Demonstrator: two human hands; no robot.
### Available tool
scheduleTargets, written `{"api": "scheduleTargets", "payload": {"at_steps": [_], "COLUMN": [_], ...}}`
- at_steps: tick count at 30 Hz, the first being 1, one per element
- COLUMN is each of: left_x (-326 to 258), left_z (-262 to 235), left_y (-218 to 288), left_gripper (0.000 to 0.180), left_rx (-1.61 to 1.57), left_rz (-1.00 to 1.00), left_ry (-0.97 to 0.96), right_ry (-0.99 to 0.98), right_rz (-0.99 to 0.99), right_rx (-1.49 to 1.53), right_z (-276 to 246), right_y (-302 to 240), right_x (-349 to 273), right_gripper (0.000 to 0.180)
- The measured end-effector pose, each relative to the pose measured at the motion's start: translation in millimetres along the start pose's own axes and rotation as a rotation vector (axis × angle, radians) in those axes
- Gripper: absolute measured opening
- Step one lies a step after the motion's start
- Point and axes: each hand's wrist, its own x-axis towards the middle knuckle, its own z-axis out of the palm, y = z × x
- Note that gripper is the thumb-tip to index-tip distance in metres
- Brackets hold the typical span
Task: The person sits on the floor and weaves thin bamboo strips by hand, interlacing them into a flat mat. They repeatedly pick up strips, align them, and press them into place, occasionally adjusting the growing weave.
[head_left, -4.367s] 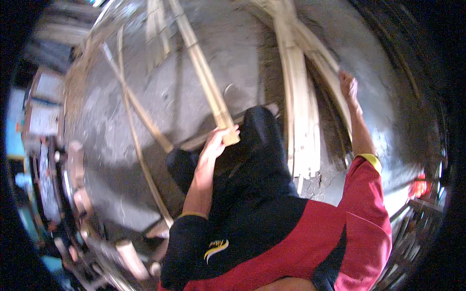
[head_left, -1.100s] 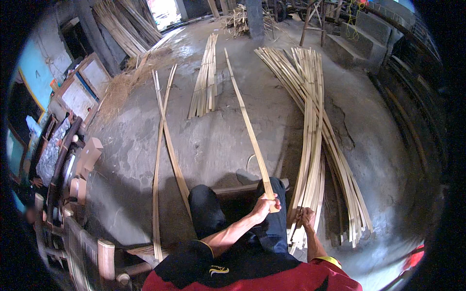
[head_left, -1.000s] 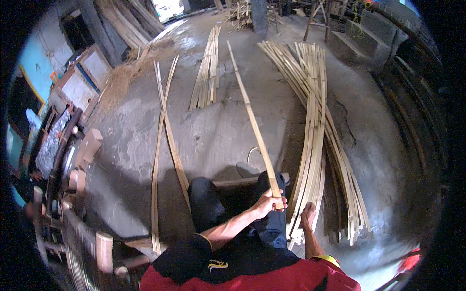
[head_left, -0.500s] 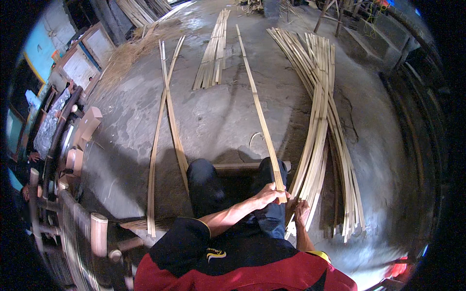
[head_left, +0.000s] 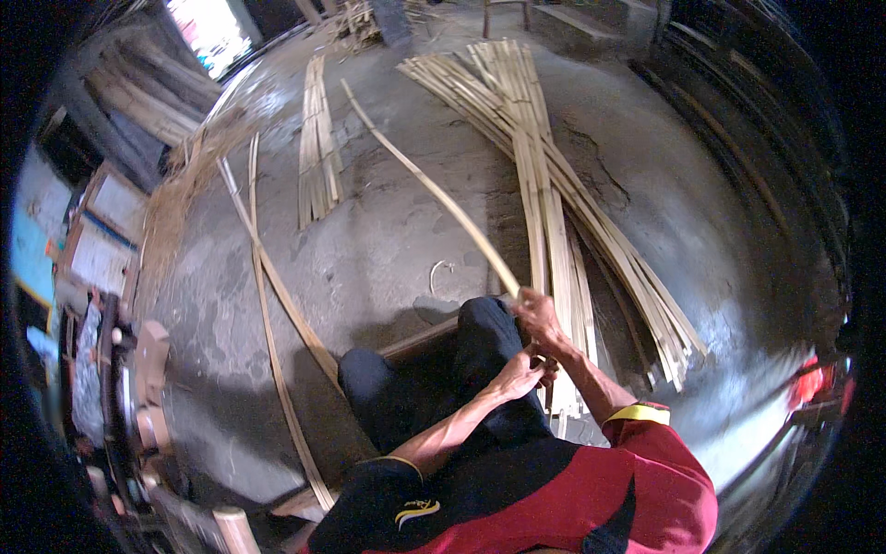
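Item: 1 long bamboo strip (head_left: 434, 189), near end at the knees, far end running to 11 o'clock across the concrete floor (head_left: 388, 249).
Right hand (head_left: 538, 314): closed on the strip; half a second ago it hung beside it.
Left hand (head_left: 523, 369): curled just below, grip unclear.
Strip bundle (head_left: 544, 185): 1 o'clock, apart.
Judgement: 2-handed working begins.

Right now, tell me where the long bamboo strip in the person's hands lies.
In the head view the long bamboo strip slants from the right hand over the knee up-left across the concrete floor, between the small bundle and the big pile.
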Motion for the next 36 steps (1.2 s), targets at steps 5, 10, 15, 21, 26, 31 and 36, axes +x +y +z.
{"api": "scheduleTargets", "payload": {"at_steps": [5, 10, 15, 21, 26, 31, 36], "left_x": [-25, -63, -98, -132, -151, -150, -113], "left_z": [-37, -101, -157, -200, -237, -281, -369], "left_y": [15, 19, 19, 18, 14, 4, -30], "left_gripper": [0.036, 0.025, 0.021, 0.023, 0.023, 0.023, 0.031], "left_rx": [0.206, 0.182, 0.285, 0.252, 0.218, 0.112, 0.154], "left_rz": [-0.068, -0.067, -0.183, -0.262, -0.344, -0.391, -0.429], "left_ry": [-0.127, 0.219, 0.521, 0.663, 0.780, 0.780, 0.880], "right_ry": [0.528, 0.596, 0.547, 0.489, 0.520, 0.648, 0.744], "right_rz": [-0.470, -0.133, -0.245, -0.024, 0.307, 0.695, -0.078], "right_rx": [0.026, 0.018, -0.660, -0.682, -0.801, -0.964, -0.955], "right_z": [-101, -208, -242, -238, -222, -196, -128], "right_y": [22, 104, 217, 308, 288, 234, 169], "right_x": [30, 40, 26, -4, -20, 2, 81], "right_gripper": [0.030, 0.040, 0.043, 0.043, 0.046, 0.049, 0.044]}}
